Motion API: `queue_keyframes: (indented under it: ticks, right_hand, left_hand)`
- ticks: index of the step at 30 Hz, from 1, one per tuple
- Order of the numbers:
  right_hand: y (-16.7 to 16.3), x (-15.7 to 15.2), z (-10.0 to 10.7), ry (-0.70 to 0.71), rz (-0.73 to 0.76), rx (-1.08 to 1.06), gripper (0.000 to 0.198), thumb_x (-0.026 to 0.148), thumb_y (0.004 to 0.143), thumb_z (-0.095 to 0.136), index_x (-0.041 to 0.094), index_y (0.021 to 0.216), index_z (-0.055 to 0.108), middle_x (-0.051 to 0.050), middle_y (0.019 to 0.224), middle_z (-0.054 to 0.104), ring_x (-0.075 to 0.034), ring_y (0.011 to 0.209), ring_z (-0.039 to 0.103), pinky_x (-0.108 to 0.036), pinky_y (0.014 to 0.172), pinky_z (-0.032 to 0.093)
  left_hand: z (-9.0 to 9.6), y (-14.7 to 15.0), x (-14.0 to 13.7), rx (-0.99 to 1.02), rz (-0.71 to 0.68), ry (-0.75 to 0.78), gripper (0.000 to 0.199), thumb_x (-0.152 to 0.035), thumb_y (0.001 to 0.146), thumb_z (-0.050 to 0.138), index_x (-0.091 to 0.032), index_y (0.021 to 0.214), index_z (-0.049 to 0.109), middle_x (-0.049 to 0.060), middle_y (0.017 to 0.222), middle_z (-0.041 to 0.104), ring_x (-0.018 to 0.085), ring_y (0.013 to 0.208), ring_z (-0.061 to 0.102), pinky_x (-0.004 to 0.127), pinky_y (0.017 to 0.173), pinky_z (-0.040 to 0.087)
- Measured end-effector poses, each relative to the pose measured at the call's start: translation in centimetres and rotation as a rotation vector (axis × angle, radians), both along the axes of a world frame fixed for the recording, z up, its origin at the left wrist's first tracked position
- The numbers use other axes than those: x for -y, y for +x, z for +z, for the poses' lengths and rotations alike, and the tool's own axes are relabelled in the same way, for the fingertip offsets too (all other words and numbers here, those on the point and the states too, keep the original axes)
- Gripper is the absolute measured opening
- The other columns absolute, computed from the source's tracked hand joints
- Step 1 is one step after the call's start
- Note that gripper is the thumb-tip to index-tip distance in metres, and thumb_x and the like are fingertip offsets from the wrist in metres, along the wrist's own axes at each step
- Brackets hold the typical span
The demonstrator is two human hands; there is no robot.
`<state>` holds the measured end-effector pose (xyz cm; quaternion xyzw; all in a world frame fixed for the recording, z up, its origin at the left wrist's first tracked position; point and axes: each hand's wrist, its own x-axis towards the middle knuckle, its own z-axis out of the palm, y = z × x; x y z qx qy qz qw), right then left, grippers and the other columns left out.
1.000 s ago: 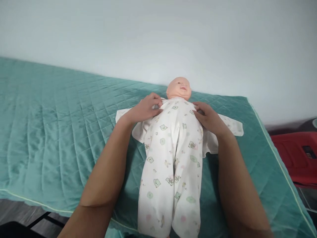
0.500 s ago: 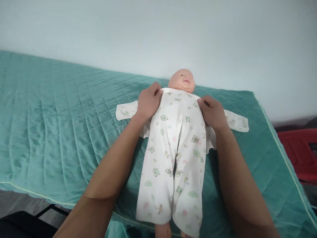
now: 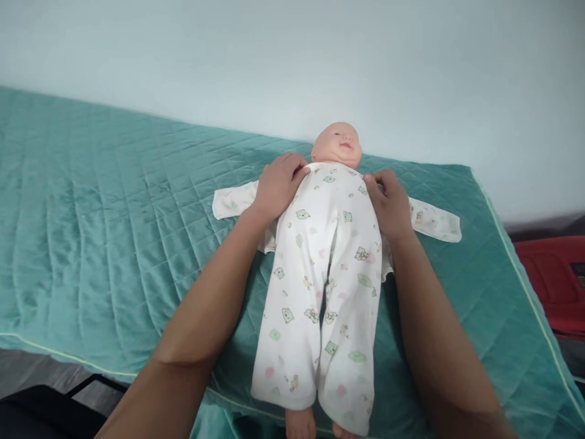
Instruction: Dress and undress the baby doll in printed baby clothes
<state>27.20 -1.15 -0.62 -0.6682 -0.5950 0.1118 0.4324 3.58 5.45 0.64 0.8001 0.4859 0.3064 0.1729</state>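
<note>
A baby doll lies on its back, head away from me. White baby trousers printed with green bears and pink spots cover it from just below the chin down, and its bare feet show beneath the cuffs. Under the trousers is a matching top, one sleeve spread to the left and the other sleeve to the right. At the waistband's left corner, my left hand has its thumb and curled fingers closed on the cloth. My right hand pinches the opposite corner.
A green quilted cover with pale piping lies under the doll. Behind it rises a plain pale wall. A red plastic object stands beyond the right edge, and a dark object at the lower left.
My left hand has shifted slightly to the right, its fingers lying further over the waistband corner. My right hand has moved a little up and inward. The trousers look nearly unmoved.
</note>
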Motion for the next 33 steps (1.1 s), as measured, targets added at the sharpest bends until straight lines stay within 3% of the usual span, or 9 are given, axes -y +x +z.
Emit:
queue_keyframes:
  ticks: [6, 10, 14, 18, 21, 28, 33]
  right_hand:
    - [0.32, -0.02, 0.19, -0.010, 0.101, -0.004, 0.033, 0.056, 0.092, 0.053, 0.024, 0.086, 0.058, -0.005, 0.105, 0.073, -0.024, 0.094, 0.064, -0.039, 0.085, 0.046]
    - [0.48, -0.01, 0.35, -0.036, 0.150, 0.024, 0.033, 0.054, 0.094, 0.050, 0.024, 0.081, 0.059, -0.004, 0.107, 0.073, -0.023, 0.093, 0.064, -0.039, 0.085, 0.046]
    - [0.26, -0.22, 0.34, -0.039, 0.076, 0.038, 0.032, 0.051, 0.094, 0.049, 0.025, 0.080, 0.059, -0.004, 0.093, 0.072, -0.023, 0.083, 0.062, -0.039, 0.080, 0.046]
    - [-0.02, -0.62, 0.09, 0.000, -0.042, 0.065, 0.030, 0.047, 0.093, 0.051, 0.026, 0.071, 0.051, -0.002, 0.073, 0.062, -0.023, 0.075, 0.057, -0.041, 0.078, 0.046]
    - [-0.18, -0.76, -0.09, 0.016, -0.050, 0.047, 0.026, 0.043, 0.093, 0.053, 0.026, 0.074, 0.050, -0.003, 0.077, 0.063, -0.023, 0.078, 0.059, -0.041, 0.079, 0.047]
    - [-0.41, -0.62, -0.10, 0.094, 0.067, -0.088, 0.007, 0.031, 0.089, 0.056, 0.025, 0.087, 0.059, -0.003, 0.096, 0.070, -0.022, 0.094, 0.066, -0.040, 0.088, 0.050]
    - [-0.35, -0.35, 0.22, 0.081, 0.140, -0.077, 0.016, 0.032, 0.091, 0.052, 0.025, 0.093, 0.067, -0.002, 0.099, 0.072, -0.021, 0.094, 0.066, -0.040, 0.089, 0.052]
  left_hand:
    - [-0.06, 0.00, 0.10, -0.018, -0.008, 0.010, 0.026, -0.040, 0.099, 0.040, -0.023, 0.100, 0.060, 0.008, 0.108, 0.065, 0.025, 0.105, 0.057, 0.038, 0.092, 0.043]
    - [-0.57, 0.21, -0.24, 0.039, 0.037, 0.001, 0.028, -0.042, 0.100, 0.039, -0.023, 0.101, 0.060, 0.007, 0.103, 0.065, 0.026, 0.105, 0.059, 0.038, 0.092, 0.042]
    - [-0.90, 0.53, -0.69, 0.083, 0.104, 0.001, 0.026, -0.042, 0.100, 0.042, -0.023, 0.099, 0.061, 0.005, 0.091, 0.065, 0.026, 0.102, 0.061, 0.037, 0.089, 0.042]
    - [-0.66, 0.73, -0.74, 0.056, 0.141, 0.024, 0.023, -0.037, 0.098, 0.046, -0.023, 0.092, 0.063, 0.004, 0.086, 0.067, 0.022, 0.088, 0.061, 0.034, 0.083, 0.044]
    - [-0.39, 0.80, -0.53, 0.069, 0.100, 0.018, 0.023, -0.034, 0.096, 0.048, -0.022, 0.091, 0.067, 0.004, 0.092, 0.069, 0.021, 0.088, 0.060, 0.035, 0.084, 0.045]
    - [-0.60, 0.63, -0.26, 0.036, -0.084, 0.055, 0.032, -0.029, 0.097, 0.041, -0.029, 0.112, 0.071, 0.006, 0.099, 0.061, 0.025, 0.105, 0.056, 0.040, 0.093, 0.044]
    - [-0.61, 0.20, -0.10, 0.060, -0.117, -0.009, 0.031, -0.034, 0.096, 0.047, -0.030, 0.119, 0.067, 0.006, 0.103, 0.059, 0.027, 0.113, 0.052, 0.041, 0.100, 0.042]
